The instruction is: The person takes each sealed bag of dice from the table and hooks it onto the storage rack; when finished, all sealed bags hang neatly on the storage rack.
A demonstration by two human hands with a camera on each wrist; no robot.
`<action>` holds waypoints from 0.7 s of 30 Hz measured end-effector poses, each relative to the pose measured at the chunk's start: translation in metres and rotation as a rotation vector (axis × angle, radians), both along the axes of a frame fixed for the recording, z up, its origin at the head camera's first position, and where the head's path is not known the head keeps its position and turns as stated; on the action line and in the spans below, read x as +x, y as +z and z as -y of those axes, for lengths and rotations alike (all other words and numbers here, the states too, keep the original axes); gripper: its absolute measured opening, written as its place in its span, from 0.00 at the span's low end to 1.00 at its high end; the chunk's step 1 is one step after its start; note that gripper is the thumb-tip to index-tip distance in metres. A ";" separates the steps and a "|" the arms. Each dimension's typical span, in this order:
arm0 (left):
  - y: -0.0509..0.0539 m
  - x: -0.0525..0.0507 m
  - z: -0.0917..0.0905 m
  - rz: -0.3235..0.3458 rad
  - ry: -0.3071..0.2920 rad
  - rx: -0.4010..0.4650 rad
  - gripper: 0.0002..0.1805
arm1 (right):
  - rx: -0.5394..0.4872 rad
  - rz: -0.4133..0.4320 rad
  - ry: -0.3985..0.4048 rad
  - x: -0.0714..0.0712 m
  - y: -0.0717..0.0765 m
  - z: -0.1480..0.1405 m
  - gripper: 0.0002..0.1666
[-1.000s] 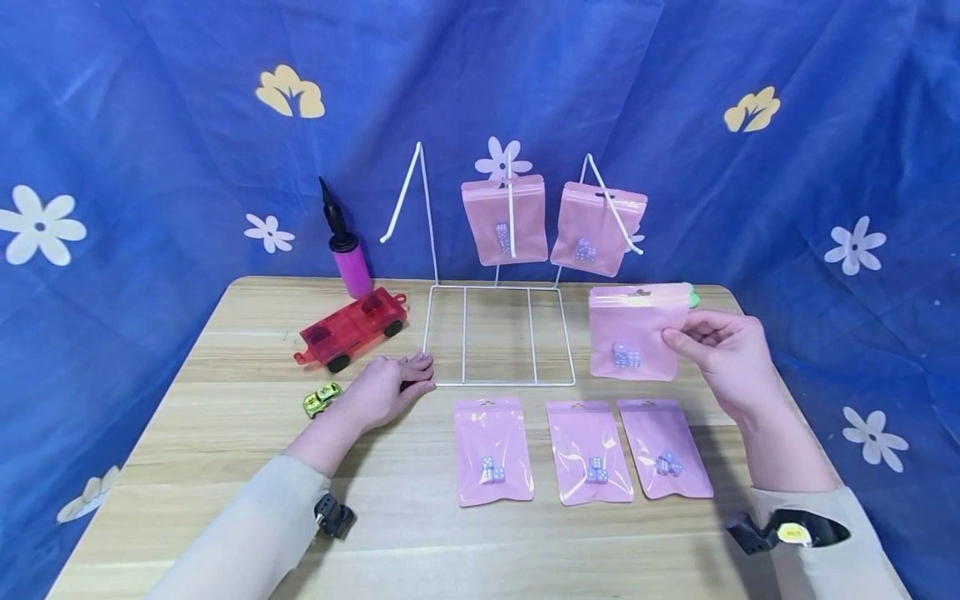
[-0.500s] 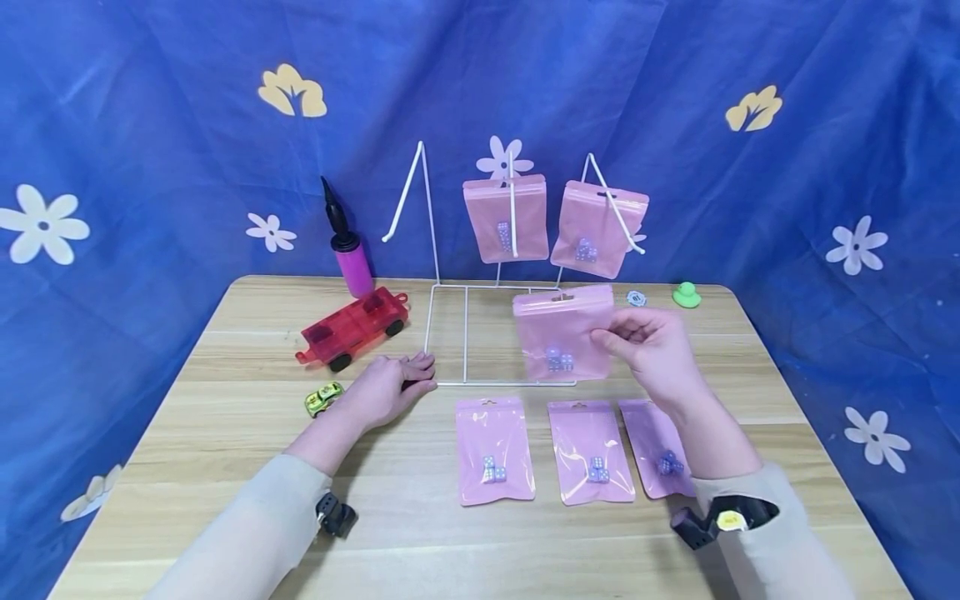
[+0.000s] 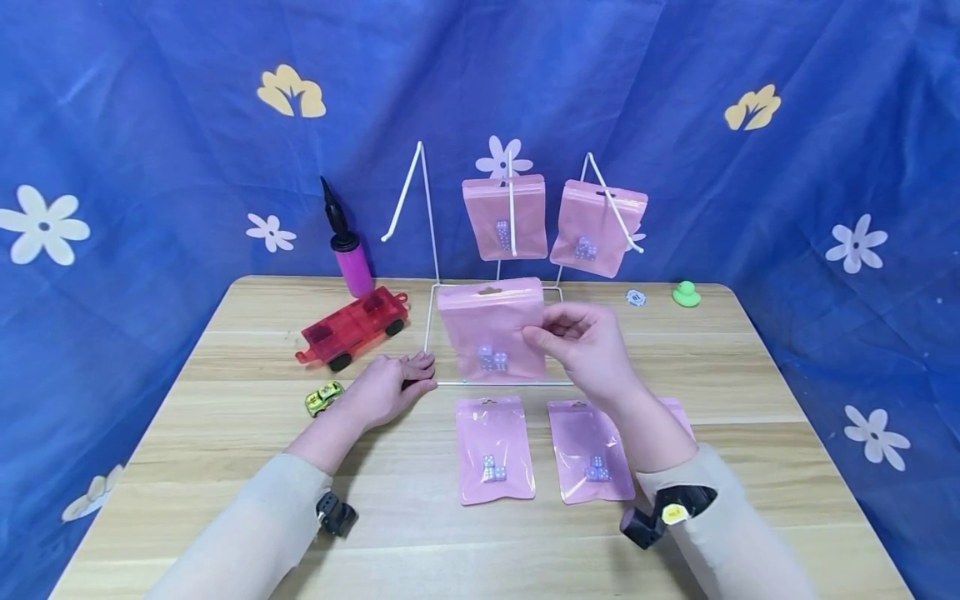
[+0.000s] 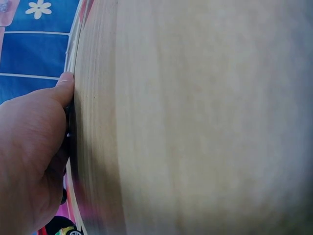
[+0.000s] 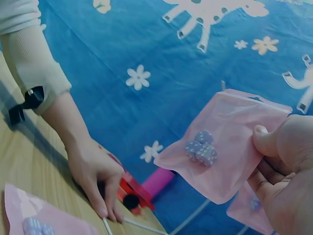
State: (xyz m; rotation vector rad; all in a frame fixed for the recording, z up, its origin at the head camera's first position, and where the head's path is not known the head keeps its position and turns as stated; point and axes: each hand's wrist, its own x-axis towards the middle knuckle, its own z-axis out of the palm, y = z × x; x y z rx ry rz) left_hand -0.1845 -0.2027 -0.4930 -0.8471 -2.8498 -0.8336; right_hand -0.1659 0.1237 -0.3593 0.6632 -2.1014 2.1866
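Observation:
My right hand pinches a pink zip bag by its right edge, thumb in front, with several speckled lilac dice showing inside. It is held up in front of a white wire rack and apart from the hooks. At the rack's front left corner my left hand rests, thumb and fingertips pressing on the wire with the fingers fairly straight. Two similar bags, a middle bag and a right bag, hang on the rack's hooks. The left hook has no bag on it.
Three more dice bags, a left one, a middle one and one partly behind my forearm, lie on the table. Around stand a red toy trailer, yellow-green toy car, purple pump, chip and green duck.
My right hand has carried the pinched bag leftward, from right of the rack to in front of it. The duck and chip have come into full view. My left hand stays put.

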 end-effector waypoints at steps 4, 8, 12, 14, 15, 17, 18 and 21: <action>0.000 0.001 0.001 0.000 0.011 0.000 0.17 | -0.039 -0.035 0.017 0.000 0.004 0.021 0.06; 0.000 0.003 0.001 -0.017 0.020 0.011 0.12 | -0.091 -0.056 0.036 0.001 0.008 0.042 0.07; 0.001 0.004 0.002 -0.014 0.033 0.043 0.12 | -0.133 -0.074 0.060 0.003 0.014 0.060 0.07; 0.000 0.004 0.002 -0.003 0.032 0.081 0.16 | -0.152 -0.087 0.071 0.003 0.017 0.068 0.07; 0.000 0.003 0.002 -0.006 0.023 0.101 0.16 | -0.156 -0.094 0.072 0.003 0.019 0.072 0.06; -0.002 0.001 0.001 -0.027 -0.016 0.122 0.11 | -0.166 -0.108 0.067 0.002 0.022 0.080 0.06; -0.002 0.000 0.001 -0.045 -0.036 0.127 0.07 | -0.172 -0.110 0.065 0.002 0.023 0.083 0.06; -0.004 -0.001 0.000 -0.098 -0.071 0.118 0.02 | -0.182 -0.111 0.049 -0.001 0.027 0.092 0.06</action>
